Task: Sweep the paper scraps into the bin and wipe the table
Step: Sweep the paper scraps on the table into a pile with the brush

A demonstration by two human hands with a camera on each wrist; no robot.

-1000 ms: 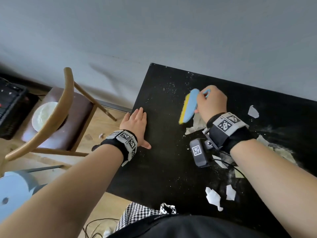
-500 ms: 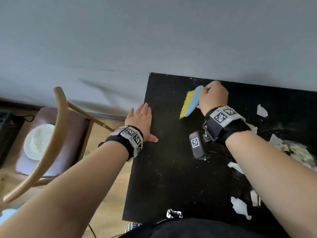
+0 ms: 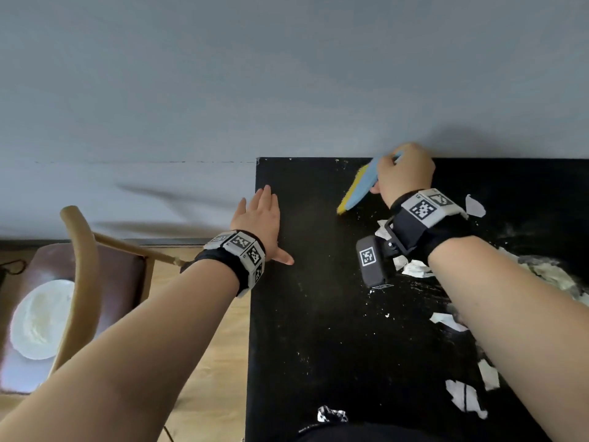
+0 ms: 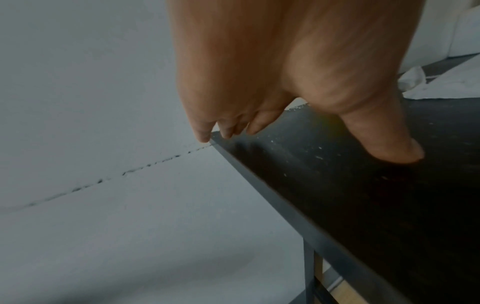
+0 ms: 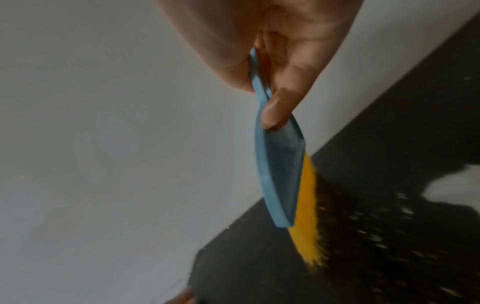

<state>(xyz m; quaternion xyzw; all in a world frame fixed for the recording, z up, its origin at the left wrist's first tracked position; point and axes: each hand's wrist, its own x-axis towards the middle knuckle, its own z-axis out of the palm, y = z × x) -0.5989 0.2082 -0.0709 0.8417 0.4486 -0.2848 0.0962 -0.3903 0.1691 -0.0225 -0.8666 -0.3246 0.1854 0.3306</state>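
Note:
A black table (image 3: pixel 318 330) stands against a grey wall. My right hand (image 3: pixel 403 173) grips the blue hand brush (image 3: pixel 361 186) with yellow bristles at the table's far edge; the bristles (image 5: pixel 306 216) touch the top. White paper scraps (image 3: pixel 463 398) lie near the front right, with more scraps (image 3: pixel 414 268) under my right wrist and one scrap (image 3: pixel 475 205) beyond it. Fine white crumbs (image 5: pixel 376 236) dot the surface beside the bristles. My left hand (image 3: pixel 259 218) lies flat with straight fingers on the table's left edge (image 4: pixel 259 185), thumb (image 4: pixel 389 144) on the top. No bin is in view.
A wooden chair (image 3: pixel 79 282) with a brown seat stands left of the table, a white plate (image 3: pixel 38 320) on its seat. A greyish smeared patch with crumpled paper (image 3: pixel 551 275) sits at the table's right. A checked cloth (image 3: pixel 331 414) shows at the front edge.
My right hand has carried the brush away from me, up to the table's far edge by the wall. My left hand stays flat at the left edge. The view has tilted.

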